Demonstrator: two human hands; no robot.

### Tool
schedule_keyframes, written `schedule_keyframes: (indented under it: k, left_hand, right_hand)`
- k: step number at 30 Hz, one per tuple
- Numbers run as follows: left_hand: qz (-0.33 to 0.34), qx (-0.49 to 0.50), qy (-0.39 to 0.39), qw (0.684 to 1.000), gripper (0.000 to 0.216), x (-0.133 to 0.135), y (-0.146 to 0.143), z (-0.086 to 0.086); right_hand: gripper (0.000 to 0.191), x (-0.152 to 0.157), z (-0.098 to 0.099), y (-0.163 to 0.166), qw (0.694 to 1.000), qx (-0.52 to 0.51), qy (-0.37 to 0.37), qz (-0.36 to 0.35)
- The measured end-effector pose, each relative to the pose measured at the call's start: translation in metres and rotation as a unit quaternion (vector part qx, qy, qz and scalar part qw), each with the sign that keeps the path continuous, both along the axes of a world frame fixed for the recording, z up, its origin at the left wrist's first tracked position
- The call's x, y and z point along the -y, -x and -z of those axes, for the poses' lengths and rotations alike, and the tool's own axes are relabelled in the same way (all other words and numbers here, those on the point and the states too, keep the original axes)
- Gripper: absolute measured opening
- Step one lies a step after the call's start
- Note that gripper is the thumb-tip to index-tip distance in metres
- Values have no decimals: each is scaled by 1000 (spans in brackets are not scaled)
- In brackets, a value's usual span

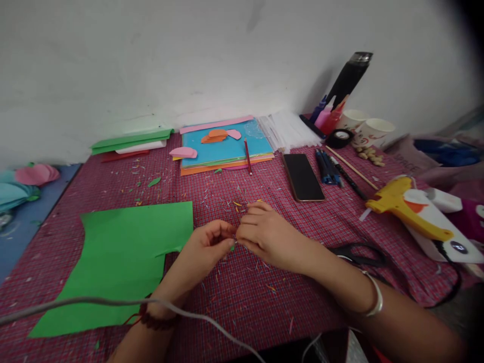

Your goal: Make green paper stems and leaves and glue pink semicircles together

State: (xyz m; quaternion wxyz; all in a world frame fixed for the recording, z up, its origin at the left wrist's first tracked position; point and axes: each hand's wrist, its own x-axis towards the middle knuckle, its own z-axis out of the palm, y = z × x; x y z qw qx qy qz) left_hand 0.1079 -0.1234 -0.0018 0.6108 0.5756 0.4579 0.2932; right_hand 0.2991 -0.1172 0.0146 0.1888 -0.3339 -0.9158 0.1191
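My left hand (206, 248) and my right hand (270, 236) meet fingertip to fingertip over the middle of the table. Both are closed in a pinch. A small piece of green paper (232, 247) peeks out under my left thumb tip; most of whatever lies between the fingers is hidden. To the left, partly beneath my left forearm, lies a large green paper sheet (124, 252) with a cut right edge. Black-handled scissors (363, 253) rest beside my right forearm.
A phone (303, 176), pens (327, 167) and a yellow glue gun (401, 204) lie to the right. Behind are stacked coloured sheets (227, 148), a pencil (247, 156), white strips (291, 130) and paper cups (374, 132). A grey cable (181, 311) crosses the foreground. Paper scraps litter the checked cloth.
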Motion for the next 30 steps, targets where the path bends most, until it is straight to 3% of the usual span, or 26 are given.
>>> schedule_keyframes:
  k: [6, 12, 16, 21, 24, 27, 30]
  left_hand:
    - [37, -40, 79, 995, 17, -2, 7, 3]
    - [79, -119, 14, 990, 22, -5, 16, -5]
    - [35, -130, 21, 991, 24, -8, 25, -14]
    - [-79, 7, 77, 994, 23, -3, 14, -10]
    - [-129, 93, 95, 983, 22, 1, 3, -7]
    - [-163, 146, 77, 973, 19, 4, -5, -7]
    - [-185, 173, 59, 966, 18, 5, -9, -7]
  right_hand:
    - [19, 2, 2, 1, 999, 15, -38, -10]
    - [17, 1, -3, -1, 998, 42, -35, -27]
    - [19, -9, -1, -9, 997, 72, 5, 33]
    - [14, -13, 2, -12, 989, 3, 0, 145]
    - [11, -5, -2, -3, 980, -137, 88, 116]
    - [13, 4, 0, 11, 938, -249, 230, 78]
    - [17, 9, 6, 21, 895, -299, 312, 108]
